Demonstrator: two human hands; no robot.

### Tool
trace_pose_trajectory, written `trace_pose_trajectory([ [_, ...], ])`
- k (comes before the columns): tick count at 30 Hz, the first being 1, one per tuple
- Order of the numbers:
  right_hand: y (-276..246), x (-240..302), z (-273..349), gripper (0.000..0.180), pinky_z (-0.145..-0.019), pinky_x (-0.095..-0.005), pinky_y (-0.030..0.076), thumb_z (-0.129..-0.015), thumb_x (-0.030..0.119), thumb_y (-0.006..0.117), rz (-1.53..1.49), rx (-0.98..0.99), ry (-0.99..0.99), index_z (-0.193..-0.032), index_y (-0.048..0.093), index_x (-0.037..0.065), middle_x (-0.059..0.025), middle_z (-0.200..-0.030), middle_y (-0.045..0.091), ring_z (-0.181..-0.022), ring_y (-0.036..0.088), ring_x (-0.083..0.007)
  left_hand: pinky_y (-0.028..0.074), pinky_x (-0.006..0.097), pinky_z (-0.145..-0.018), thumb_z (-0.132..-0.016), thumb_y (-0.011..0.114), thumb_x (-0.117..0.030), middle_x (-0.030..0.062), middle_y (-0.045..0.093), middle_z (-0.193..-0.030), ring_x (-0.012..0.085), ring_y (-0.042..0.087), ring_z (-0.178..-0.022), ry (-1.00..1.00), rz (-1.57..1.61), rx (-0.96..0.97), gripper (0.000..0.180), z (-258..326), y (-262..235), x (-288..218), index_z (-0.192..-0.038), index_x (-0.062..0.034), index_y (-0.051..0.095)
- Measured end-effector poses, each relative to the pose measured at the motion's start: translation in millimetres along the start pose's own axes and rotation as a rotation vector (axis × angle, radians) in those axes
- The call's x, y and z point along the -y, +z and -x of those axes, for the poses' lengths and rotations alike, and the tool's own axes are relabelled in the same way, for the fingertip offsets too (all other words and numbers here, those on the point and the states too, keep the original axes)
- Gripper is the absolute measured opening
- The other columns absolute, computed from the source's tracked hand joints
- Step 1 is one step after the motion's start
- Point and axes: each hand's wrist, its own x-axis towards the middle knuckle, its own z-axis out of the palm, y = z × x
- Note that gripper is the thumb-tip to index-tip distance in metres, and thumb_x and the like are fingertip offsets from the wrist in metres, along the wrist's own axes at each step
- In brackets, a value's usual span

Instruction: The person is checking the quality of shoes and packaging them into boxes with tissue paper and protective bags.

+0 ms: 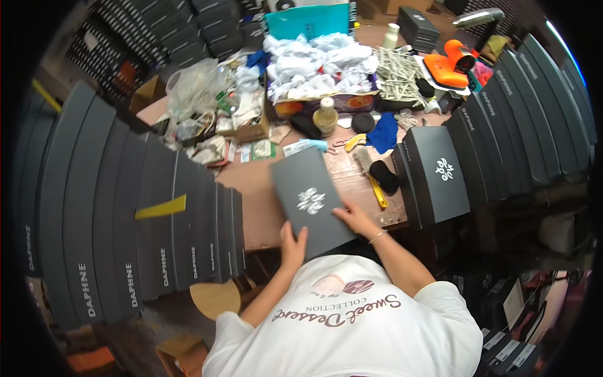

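Note:
A dark grey shoe box (306, 182) with a white emblem on its lid is tilted at the table's front edge, right before my body. My left hand (293, 246) grips its near left side, thumb up along the edge. On the opposite side, my right hand (353, 220) holds the box's right edge, fingers over the lid. Whether anything is inside the box cannot be seen. To the right of the box lie a yellow-handled brush (379, 193) and a black oval pad (384, 178).
Tall rows of grey boxes flank me, at left (113, 207) and right (490, 138). Behind stand a carton of crumpled white paper (320, 63), a jar (325, 118), a pile of pale sticks (397, 75), an orange device (447, 69) and a blue cloth (382, 133).

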Motion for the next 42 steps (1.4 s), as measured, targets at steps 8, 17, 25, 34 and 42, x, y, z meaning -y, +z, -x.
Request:
trace_pose_trajectory([
  [8,28,44,-21,0.053,-0.082,-0.0400,0.048,-0.087,0.046,0.056,0.061,-0.155,0.008,-0.108,0.064,-0.002,-0.0249,-0.096,0.066,-0.091,0.065,-0.0346,0.046,0.028,-0.067,-0.094,0.055,-0.024,0.0061,0.062,-0.083,0.0119,0.055,-0.075,-0.322,0.475,0.148,0.027,-69,-31,42,-0.090,0.0021,0.060],
  [17,28,16,6,0.060,-0.088,-0.0395,0.047,-0.085,0.052,0.053,0.010,-0.257,0.093,-0.116,0.061,0.000,-0.0247,-0.104,0.064,-0.098,0.063,-0.0350,0.043,0.026,-0.065,-0.096,0.052,-0.028,0.0040,0.059,-0.085,0.0112,0.053,-0.075,-0.361,0.388,0.396,0.029,-73,-29,39,-0.096,0.0005,0.056],
  [25,42,24,-26,0.060,-0.088,-0.0382,0.047,-0.084,0.055,0.054,0.064,-0.215,0.235,-0.107,0.067,0.002,-0.0232,-0.101,0.066,-0.097,0.064,-0.0341,0.048,0.040,-0.086,-0.094,0.048,-0.044,0.0170,0.053,-0.119,0.0283,0.056,-0.103,-0.441,0.468,0.341,0.052,-90,-26,68,-0.122,-0.0001,0.045],
  [34,25,79,42,0.076,-0.109,-0.0387,0.028,-0.084,0.047,0.059,-0.008,-0.072,-0.066,-0.144,0.032,0.010,-0.0263,-0.144,0.031,-0.132,0.033,-0.0350,0.039,0.043,-0.101,-0.086,0.050,-0.057,0.0136,0.043,-0.137,0.0293,0.047,-0.120,-0.555,1.028,0.598,0.075,-50,-37,18,-0.139,-0.0057,0.036],
  [42,-122,287,149,0.069,-0.110,-0.0610,0.015,-0.077,0.040,0.066,0.907,-0.839,-1.113,-0.138,0.040,0.021,-0.0126,-0.144,0.035,-0.134,0.031,-0.0342,0.047,0.038,-0.093,-0.092,0.042,-0.045,0.0089,0.054,-0.123,0.0218,0.053,-0.113,0.164,1.176,0.455,0.054,-80,-35,-268,-0.130,-0.0068,0.047],
])
